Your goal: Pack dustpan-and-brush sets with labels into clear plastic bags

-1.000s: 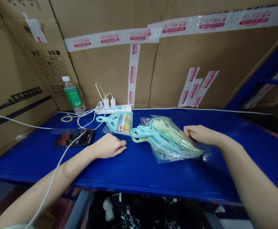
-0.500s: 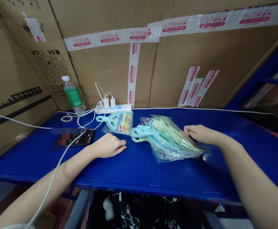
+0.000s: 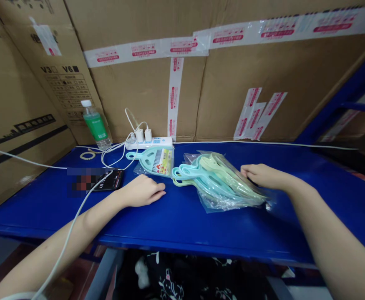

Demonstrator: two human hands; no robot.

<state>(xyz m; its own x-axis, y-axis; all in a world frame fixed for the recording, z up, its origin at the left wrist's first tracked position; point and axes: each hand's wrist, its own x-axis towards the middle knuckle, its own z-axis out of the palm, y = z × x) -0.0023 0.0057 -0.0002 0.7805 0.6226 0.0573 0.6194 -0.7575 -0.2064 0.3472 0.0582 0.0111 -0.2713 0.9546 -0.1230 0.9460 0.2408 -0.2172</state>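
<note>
My left hand rests on the blue table in a loose fist, apart from the dustpans, with nothing visible in it. On the right, my right hand is also curled closed, close against the edge of a pile of dustpans; whether it touches their wrapping I cannot tell. The pile holds a pale green dustpan and light blue dustpans in clear plastic bags, overlapping, their looped handles pointing left. Behind my left hand lies a separate light blue dustpan with a small brush and a printed card.
A white power strip with plugged chargers and looping white cables stands against the cardboard wall. At the left are a green-labelled bottle, a beaded ring and a black phone. One cable crosses over my left forearm.
Both hands and the dustpans stay where they were. Only the digits on the phone's screen have changed.
</note>
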